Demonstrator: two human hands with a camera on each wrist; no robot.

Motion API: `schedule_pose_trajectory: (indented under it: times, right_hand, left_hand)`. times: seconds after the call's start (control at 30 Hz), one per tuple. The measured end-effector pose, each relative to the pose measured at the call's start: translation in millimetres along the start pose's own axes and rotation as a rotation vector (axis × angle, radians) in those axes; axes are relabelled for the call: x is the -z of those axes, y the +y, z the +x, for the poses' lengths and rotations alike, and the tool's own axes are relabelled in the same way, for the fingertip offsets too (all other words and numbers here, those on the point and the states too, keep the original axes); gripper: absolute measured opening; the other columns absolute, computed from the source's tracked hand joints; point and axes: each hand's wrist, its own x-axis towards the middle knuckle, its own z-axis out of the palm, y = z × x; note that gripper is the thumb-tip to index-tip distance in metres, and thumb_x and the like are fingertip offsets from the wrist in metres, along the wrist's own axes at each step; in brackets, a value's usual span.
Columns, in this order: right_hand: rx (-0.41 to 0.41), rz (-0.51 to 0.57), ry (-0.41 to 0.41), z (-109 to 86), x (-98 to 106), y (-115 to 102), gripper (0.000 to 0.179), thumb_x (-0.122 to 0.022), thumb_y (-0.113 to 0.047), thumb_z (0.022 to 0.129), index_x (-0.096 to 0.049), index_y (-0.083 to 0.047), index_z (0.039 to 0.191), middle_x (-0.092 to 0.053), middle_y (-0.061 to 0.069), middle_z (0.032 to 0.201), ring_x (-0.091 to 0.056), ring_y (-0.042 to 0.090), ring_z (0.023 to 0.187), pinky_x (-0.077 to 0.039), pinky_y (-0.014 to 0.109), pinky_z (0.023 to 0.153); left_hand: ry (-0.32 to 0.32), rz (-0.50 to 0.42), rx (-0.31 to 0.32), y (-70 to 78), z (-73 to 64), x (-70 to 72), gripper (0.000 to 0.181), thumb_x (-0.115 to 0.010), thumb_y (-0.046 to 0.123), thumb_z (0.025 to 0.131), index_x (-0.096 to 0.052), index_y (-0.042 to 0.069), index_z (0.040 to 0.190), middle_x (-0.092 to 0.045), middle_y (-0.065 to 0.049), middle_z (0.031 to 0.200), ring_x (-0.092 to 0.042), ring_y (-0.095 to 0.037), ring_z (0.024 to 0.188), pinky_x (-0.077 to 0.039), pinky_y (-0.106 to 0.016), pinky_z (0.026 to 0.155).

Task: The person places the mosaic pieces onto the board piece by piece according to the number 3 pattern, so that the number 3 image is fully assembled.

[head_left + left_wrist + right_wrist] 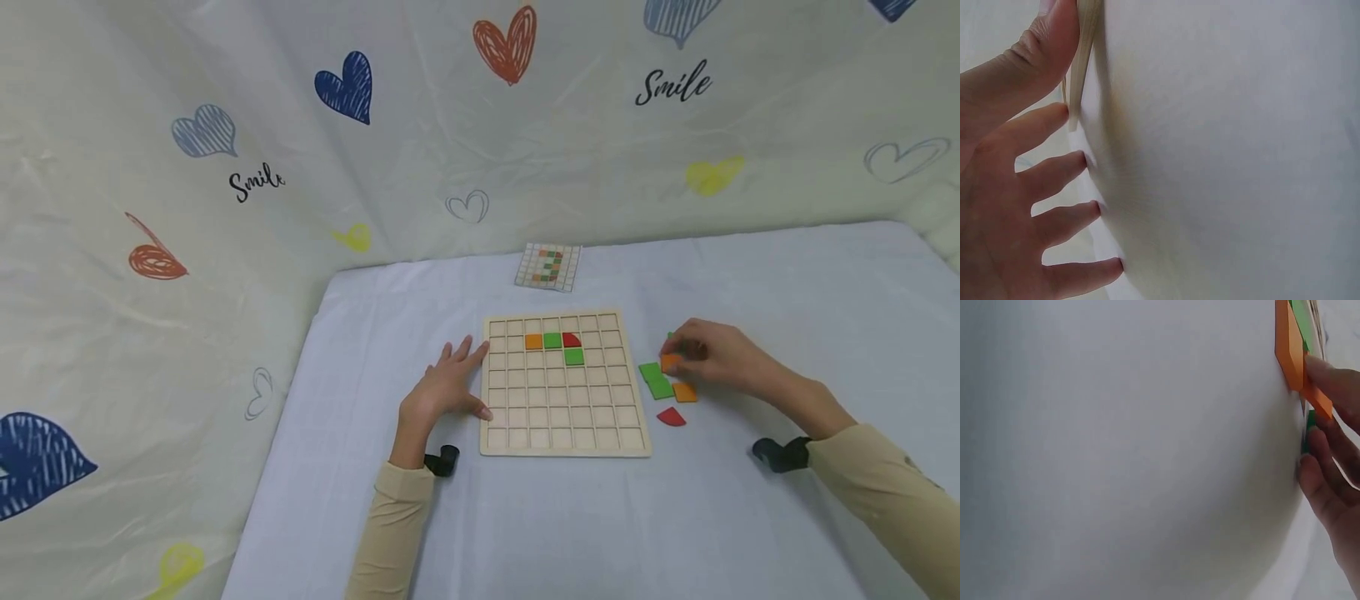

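A wooden grid board [566, 453] lies on the table, holding an orange square tile [533, 342], two green square tiles [573, 357] and a red quarter-circle tile [571, 340]. At its left edge is my left hand [442, 387], fingers spread, with thumb and index finger touching the frame; the left wrist view shows the other fingertips [1090, 209] on the cloth. Right of the board, my right hand [716, 354] pinches an orange square tile [1318, 403] between thumb and fingers, tilted. A green tile [1307, 434] is partly hidden by these fingers.
Beside the board lie green tiles [656, 383], another orange tile [685, 392] and a red quarter-circle tile [671, 417]. A printed pattern card [547, 267] is behind the board. White cloth [570, 525] covers the table; a heart-printed curtain [405, 167] hangs behind it.
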Motion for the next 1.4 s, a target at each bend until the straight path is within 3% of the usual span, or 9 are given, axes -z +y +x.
schedule_pose_trajectory:
  times: [0.17, 0.5, 0.7, 1.07, 1.4]
  right_hand:
    - [-0.054, 0.036, -0.002, 2.5, -1, -1, 0.016, -0.079, -0.008, 0.088, -0.072, -0.007, 0.103, -0.073, 0.001, 0.096, -0.063, 0.017, 0.086, -0.055, 0.023, 0.073]
    - [-0.032, 0.059, 0.041, 3.2, 0, -7, 0.029, -0.078, -0.009, 0.090, -0.075, -0.004, 0.119, -0.076, 0.008, 0.104, -0.070, 0.021, 0.087, -0.055, 0.020, 0.072]
    - [-0.045, 0.127, 0.013, 4.6, -3, -16, 0.028, -0.077, -0.010, 0.092, -0.075, -0.005, 0.119, -0.076, 0.008, 0.108, -0.071, 0.023, 0.092, -0.054, 0.015, 0.075]
    - [-0.118, 0.224, -0.034, 12.3, -14, -35, 0.025, -0.077, -0.018, 0.093, -0.076, -0.007, 0.115, -0.075, 0.009, 0.104, -0.074, 0.030, 0.095, -0.057, 0.018, 0.070]
    - [-0.067, 0.266, -0.061, 20.9, -19, -51, 0.035, -0.081, -0.014, 0.089, -0.074, -0.002, 0.121, -0.077, 0.013, 0.109, -0.075, 0.024, 0.092, -0.056, 0.017, 0.074]
  left_hand:
    - [0.001, -0.005, 0.010, -0.3, 0.1, -0.7, 0.115, -0.094, 0.028, 0.072, -0.026, 0.025, 0.165, -0.011, -0.007, 0.174, -0.003, -0.039, 0.160, -0.016, -0.068, 0.123]
    - [0.000, 0.001, 0.007, -1.1, 2.4, -1.9, 0.115, -0.094, 0.030, 0.073, -0.025, 0.026, 0.165, -0.010, -0.005, 0.174, -0.002, -0.037, 0.160, -0.016, -0.067, 0.124]
    - [0.005, 0.005, 0.002, -1.6, 2.1, -2.7, 0.115, -0.093, 0.030, 0.073, -0.025, 0.026, 0.165, -0.010, -0.005, 0.174, -0.003, -0.038, 0.160, -0.016, -0.067, 0.124]
    - [0.004, -0.005, 0.006, -2.3, 0.2, -1.6, 0.115, -0.094, 0.030, 0.072, -0.026, 0.025, 0.165, -0.011, -0.006, 0.174, -0.003, -0.038, 0.160, -0.016, -0.067, 0.124]
    - [0.007, -0.006, -0.002, -4.3, 1.8, -1.1, 0.116, -0.095, 0.030, 0.071, -0.027, 0.026, 0.165, -0.012, -0.006, 0.174, -0.003, -0.038, 0.160, -0.016, -0.067, 0.124]
